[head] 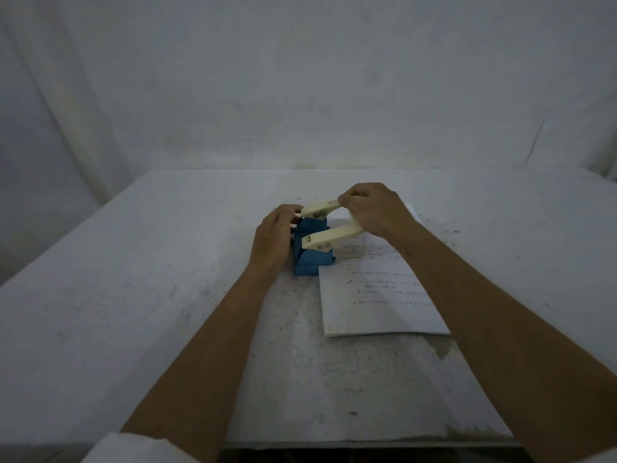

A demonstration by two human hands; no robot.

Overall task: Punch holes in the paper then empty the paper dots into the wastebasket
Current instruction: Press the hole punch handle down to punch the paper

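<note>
Left hand (272, 237) — you are bracing the blue hole punch (312, 253), fingers wrapped on its left side; keep it pinned to the table (133, 295). Right hand (372, 208) — you are gripping the cream lever (329, 225), raised; press straight down. Paper (377, 295) — lying right of the punch, edge at its base.

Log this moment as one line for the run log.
left hand: steadies punch | right hand: grips handle, raised | paper: beside punch

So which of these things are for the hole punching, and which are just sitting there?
For the job:
- blue hole punch with its cream handle
- printed paper
- left hand and right hand, both on the punch

Just there:
- the scuffed table
- no wastebasket in view
</note>
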